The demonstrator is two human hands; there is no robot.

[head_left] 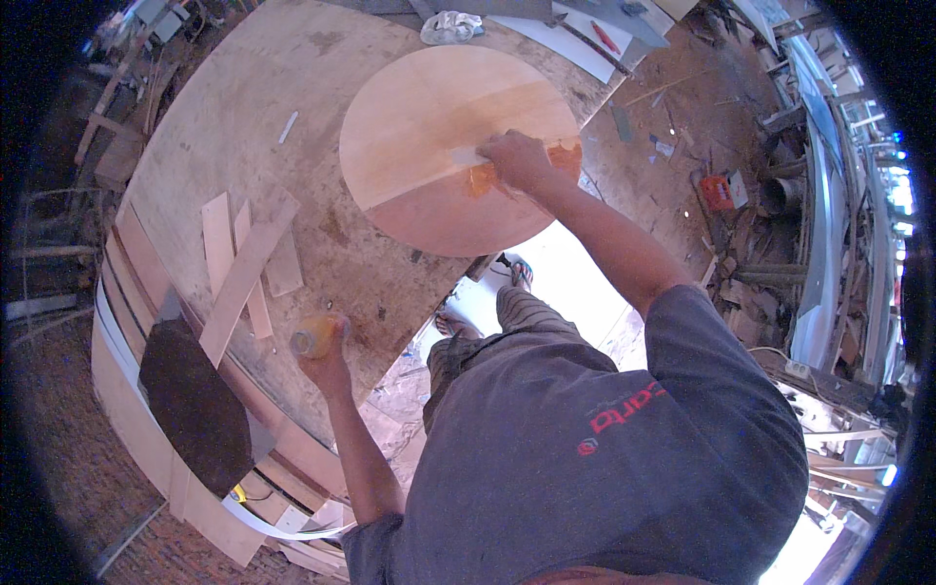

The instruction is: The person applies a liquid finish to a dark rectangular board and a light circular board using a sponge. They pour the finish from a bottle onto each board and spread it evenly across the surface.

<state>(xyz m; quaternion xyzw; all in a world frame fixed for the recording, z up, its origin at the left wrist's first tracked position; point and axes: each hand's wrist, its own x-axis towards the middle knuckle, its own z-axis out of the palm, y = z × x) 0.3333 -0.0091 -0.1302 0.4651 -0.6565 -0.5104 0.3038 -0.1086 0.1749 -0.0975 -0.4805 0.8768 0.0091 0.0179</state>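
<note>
Broadly, a large worn plywood workbench (244,117) fills most of the head view, its top stained and scuffed. On it lies a round wooden disc (429,117), pale across the upper part and darker, wet-looking orange-brown across the lower part. Left of the disc, well apart from it, several loose wooden strips (244,273) lie crossed over one another near the bench edge. A dark, flat panel (195,400) leans below that edge, at the lower left. At the far edge of the bench sits a crumpled white rag (450,26), near the disc's top rim.

The right hand (519,161) is stretched out over the disc, fingers curled down and pressing a small orange-stained piece (480,179) against the wood at the line where the pale and dark areas meet; what that piece is I cannot tell. The left hand (327,353) is held near the bench's near edge, closed firmly around a small yellow-orange bottle (314,336), which is tilted with its open mouth facing the camera and is clear of the bench top.
</note>
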